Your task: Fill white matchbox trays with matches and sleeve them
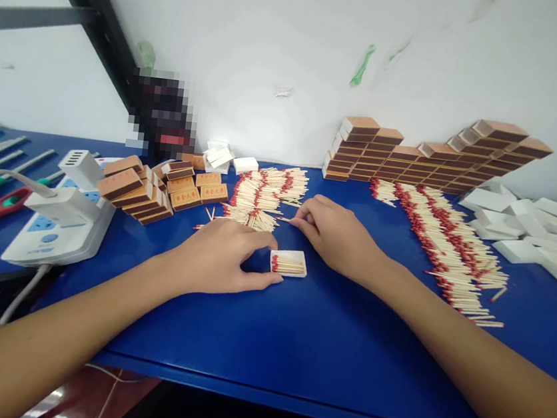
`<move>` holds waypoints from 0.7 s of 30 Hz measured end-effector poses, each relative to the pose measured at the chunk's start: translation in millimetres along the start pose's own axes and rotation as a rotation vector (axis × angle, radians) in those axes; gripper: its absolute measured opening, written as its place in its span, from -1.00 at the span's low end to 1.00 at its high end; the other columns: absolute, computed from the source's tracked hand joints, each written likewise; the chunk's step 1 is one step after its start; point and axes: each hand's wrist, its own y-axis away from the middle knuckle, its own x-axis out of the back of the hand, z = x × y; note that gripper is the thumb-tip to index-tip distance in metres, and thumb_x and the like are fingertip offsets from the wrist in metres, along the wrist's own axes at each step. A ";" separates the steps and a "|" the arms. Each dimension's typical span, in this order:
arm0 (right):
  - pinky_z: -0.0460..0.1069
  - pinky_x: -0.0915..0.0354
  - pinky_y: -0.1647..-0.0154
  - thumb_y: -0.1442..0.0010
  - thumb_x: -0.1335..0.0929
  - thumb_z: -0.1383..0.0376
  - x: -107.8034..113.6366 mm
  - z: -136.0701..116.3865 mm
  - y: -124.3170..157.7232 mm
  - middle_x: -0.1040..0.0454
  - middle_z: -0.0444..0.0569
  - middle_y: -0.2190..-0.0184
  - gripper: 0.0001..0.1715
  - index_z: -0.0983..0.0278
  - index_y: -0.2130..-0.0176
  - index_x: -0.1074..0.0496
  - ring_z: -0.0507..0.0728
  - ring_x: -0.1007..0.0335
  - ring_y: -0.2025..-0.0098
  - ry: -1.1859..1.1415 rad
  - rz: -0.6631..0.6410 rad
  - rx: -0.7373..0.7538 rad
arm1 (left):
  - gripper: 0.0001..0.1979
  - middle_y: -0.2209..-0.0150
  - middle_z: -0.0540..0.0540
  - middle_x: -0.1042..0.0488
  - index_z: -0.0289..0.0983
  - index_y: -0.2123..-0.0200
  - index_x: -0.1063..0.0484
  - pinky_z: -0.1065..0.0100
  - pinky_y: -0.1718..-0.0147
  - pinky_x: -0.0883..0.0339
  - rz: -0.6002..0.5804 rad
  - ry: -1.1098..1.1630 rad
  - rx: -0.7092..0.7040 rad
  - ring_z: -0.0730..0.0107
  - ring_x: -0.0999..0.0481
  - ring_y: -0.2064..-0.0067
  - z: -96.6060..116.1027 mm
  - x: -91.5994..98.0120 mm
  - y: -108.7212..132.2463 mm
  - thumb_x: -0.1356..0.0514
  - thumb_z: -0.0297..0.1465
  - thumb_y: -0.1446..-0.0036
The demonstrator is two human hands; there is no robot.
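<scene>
A small white matchbox tray [305, 266] lies on the blue table, partly filled with red-headed matches [288, 266]. My left hand [227, 257] grips its left end, with thumb and index finger on opposite sides. Just above and right of the tray, my right hand [331, 228] pinches a match [283, 219] between thumb and fingertips; the other fingers are curled in. That match points left, toward a loose pile of matches [264, 197] behind my left hand.
Orange matchboxes [134, 189] are stacked at left beside a white power strip [59, 231] with cables. Along the wall stands a wall of stacked matchboxes [415, 161]. At right lie long rows of matches [450, 242] and a heap of white trays [533, 224].
</scene>
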 end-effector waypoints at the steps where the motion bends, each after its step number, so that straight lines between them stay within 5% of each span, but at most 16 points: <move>1: 0.02 -0.13 0.29 -0.44 -0.33 0.26 1.6 2.5 1.7 -0.47 -0.03 0.22 -0.82 0.24 0.25 -0.40 0.12 -0.33 0.30 -0.001 -0.003 0.011 | -0.67 0.54 0.07 -0.42 -0.21 0.12 -0.59 0.39 0.44 -0.12 0.007 0.000 0.002 0.43 -0.43 0.48 -0.2 0.1 -0.2 -0.30 -0.09 -0.24; 10: 0.02 -0.17 0.28 -0.46 -0.28 0.20 18.5 12.3 14.4 -0.46 -0.02 0.22 -0.80 0.23 0.21 -0.38 0.12 -0.33 0.31 -0.040 -0.037 0.075 | -0.65 0.52 0.06 -0.44 -0.22 0.09 -0.61 0.39 0.44 -0.12 0.058 -0.013 0.002 0.43 -0.43 0.48 -2.2 -2.2 0.2 -0.31 -0.08 -0.23; 16: 0.00 -0.19 0.33 -0.48 -0.26 0.15 37.4 -1.5 23.3 -0.47 -0.04 0.27 -0.75 0.20 0.20 -0.40 0.11 -0.37 0.31 -0.104 -0.119 0.158 | -0.65 0.52 0.05 -0.44 -0.20 0.10 -0.60 0.39 0.45 -0.09 0.056 -0.020 0.037 0.43 -0.42 0.49 -2.3 -2.0 0.3 -0.30 -0.07 -0.23; 21: 0.00 -0.13 0.40 -0.49 -0.24 0.25 32.7 -16.1 31.0 -0.47 -0.03 0.21 -0.79 0.23 0.19 -0.39 0.07 -0.34 0.42 0.041 -0.195 0.263 | -0.63 0.53 0.07 -0.43 -0.21 0.10 -0.59 0.40 0.47 -0.08 0.102 -0.013 0.030 0.45 -0.40 0.50 -2.4 -1.5 0.3 -0.32 -0.07 -0.20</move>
